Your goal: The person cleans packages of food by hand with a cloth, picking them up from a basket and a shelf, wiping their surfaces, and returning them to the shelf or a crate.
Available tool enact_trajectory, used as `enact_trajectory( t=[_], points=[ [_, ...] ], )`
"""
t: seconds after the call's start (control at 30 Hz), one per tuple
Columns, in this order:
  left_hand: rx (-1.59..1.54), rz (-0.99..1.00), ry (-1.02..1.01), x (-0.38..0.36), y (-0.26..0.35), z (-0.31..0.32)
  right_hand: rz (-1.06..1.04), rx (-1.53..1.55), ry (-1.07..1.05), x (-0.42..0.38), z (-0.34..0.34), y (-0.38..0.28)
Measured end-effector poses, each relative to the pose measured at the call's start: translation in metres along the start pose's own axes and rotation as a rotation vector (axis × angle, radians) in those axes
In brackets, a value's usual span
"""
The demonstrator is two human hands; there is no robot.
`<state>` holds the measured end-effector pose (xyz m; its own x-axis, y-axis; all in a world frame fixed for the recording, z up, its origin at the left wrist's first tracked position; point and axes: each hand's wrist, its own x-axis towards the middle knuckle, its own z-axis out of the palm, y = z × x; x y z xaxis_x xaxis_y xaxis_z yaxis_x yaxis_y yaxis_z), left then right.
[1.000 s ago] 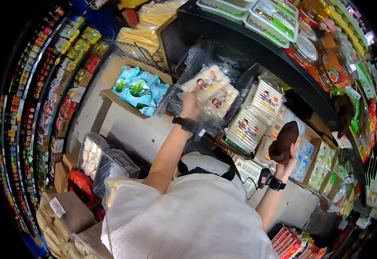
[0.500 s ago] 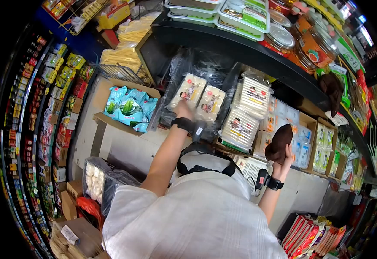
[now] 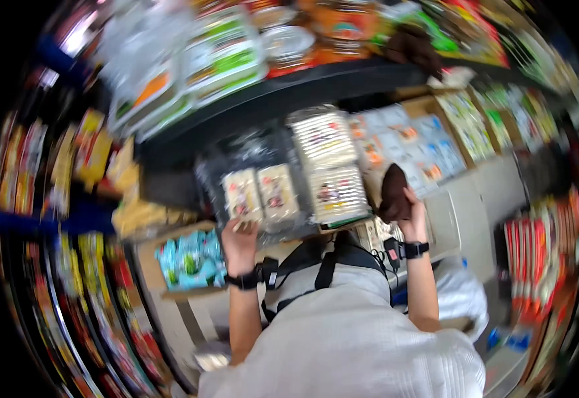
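Note:
My right hand point(image 3: 415, 215) is closed around a bunched dark brown cloth point(image 3: 393, 194), held up over the floor beside the packs. My left hand point(image 3: 239, 245) is at the near end of a pale, clear-wrapped food pack point(image 3: 242, 196). Its fingers look curled, but blur hides whether they touch or grip the pack. A second similar pack point(image 3: 278, 192) lies to its right, both on black plastic point(image 3: 213, 179). To the right of these is a stack of white ridged packs point(image 3: 336, 189).
A box of turquoise bags point(image 3: 190, 259) stands left of my left hand. Cartons of small white packets point(image 3: 429, 146) extend to the right. The dark shelf edge point(image 3: 236, 113) overhangs behind, with trays and jars point(image 3: 289, 50) on it. Red packages point(image 3: 538, 252) stand at far right.
The view has swung and blurred. My left hand has drawn back from over the left pack to its near end. My right hand still holds the brown cloth.

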<state>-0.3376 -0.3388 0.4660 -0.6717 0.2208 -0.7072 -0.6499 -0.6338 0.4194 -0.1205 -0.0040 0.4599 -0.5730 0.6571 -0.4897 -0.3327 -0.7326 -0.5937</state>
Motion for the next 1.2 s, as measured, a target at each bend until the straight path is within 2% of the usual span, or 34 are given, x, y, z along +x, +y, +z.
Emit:
enact_trajectory(
  t=[0.03,0.07,0.13,0.2,0.27,0.3,0.33,0.37,0.4,0.47,0.5,0.53,0.6,0.7,0.8,0.87,0.93,0.97,1.0,1.03,1.07,1.1,1.13,1.17,1.2],
  points=[
    [0.019,0.053,-0.228,0.011,0.0,-0.011,-0.009,0.06,0.122,0.001,-0.009,0.005],
    [0.109,0.194,-0.185,-0.001,-0.005,0.013,-0.023,0.04,0.145,-0.016,-0.002,0.0],
    [0.357,0.337,-0.145,-0.02,-0.018,0.049,-0.093,0.076,0.187,-0.035,-0.013,0.002],
    [0.665,0.412,-0.356,-0.023,-0.028,0.065,-0.15,0.129,0.202,-0.052,-0.047,0.009],
    [0.958,0.502,-0.563,-0.031,-0.043,0.078,-0.203,0.156,0.272,-0.097,-0.052,0.003],
    [1.115,0.488,-0.623,-0.01,-0.049,0.092,-0.221,0.175,0.38,-0.091,-0.065,0.01],
    [1.251,0.532,-0.719,-0.016,-0.056,0.096,-0.261,0.196,0.41,-0.112,-0.082,0.013],
    [1.341,0.497,-0.73,-0.027,-0.067,0.105,-0.299,0.23,0.479,-0.127,-0.094,0.016],
    [1.518,0.695,-0.887,-0.034,-0.076,0.113,-0.336,0.265,0.536,-0.143,-0.108,0.017],
    [1.643,1.181,-1.143,-0.055,-0.097,0.127,-0.409,0.304,0.613,-0.172,-0.135,0.021],
    [1.668,1.352,-1.284,-0.069,-0.104,0.136,-0.445,0.303,0.682,-0.182,-0.152,0.024],
    [1.676,1.325,-1.302,-0.072,-0.111,0.148,-0.466,0.287,0.763,-0.182,-0.164,0.027],
    [1.594,1.498,-1.514,-0.109,-0.122,0.166,-0.519,0.303,0.824,-0.203,-0.187,0.031],
    [1.392,1.676,-1.716,-0.16,-0.133,0.193,-0.686,0.143,1.109,-0.226,-0.235,0.035],
    [1.24,1.776,-1.815,-0.221,-0.135,0.209,-0.72,-0.281,1.293,-0.247,-0.292,0.046],
    [1.147,1.752,-1.812,-0.268,-0.136,0.206,-0.764,-0.483,1.29,-0.267,-0.343,0.06],
    [0.985,1.837,-1.898,-0.3,-0.134,0.204,-0.627,-0.492,1.32,-0.292,-0.383,0.07],
    [1.0,1.923,-1.97,-0.303,-0.127,0.201,-0.58,-0.423,1.386,-0.303,-0.4,0.075],
    [0.755,2.135,-1.953,-0.3,-0.132,0.208,-0.532,-0.35,1.442,-0.309,-0.413,0.078],
    [0.574,2.154,-2.028,-0.296,-0.14,0.218,-0.447,-0.431,1.489,-0.319,-0.427,0.079],
    [0.397,2.156,-2.106,-0.3,-0.147,0.23,-0.464,-0.347,1.531,-0.323,-0.447,0.084],
    [0.807,2.371,-1.889,-0.323,-0.145,0.227,-0.485,-0.342,1.535,-0.326,-0.462,0.085],
    [0.428,2.679,-0.782,-0.28,-0.19,0.185,-0.493,-0.33,1.547,-0.327,-0.472,0.089],
    [0.526,2.519,-1.221,-0.295,-0.191,0.183,-0.472,-0.438,1.559,-0.333,-0.46,0.08],
    [0.639,2.252,-1.56,-0.312,-0.186,0.185,-0.439,-0.424,1.574,-0.33,-0.45,0.068]
  ],
)
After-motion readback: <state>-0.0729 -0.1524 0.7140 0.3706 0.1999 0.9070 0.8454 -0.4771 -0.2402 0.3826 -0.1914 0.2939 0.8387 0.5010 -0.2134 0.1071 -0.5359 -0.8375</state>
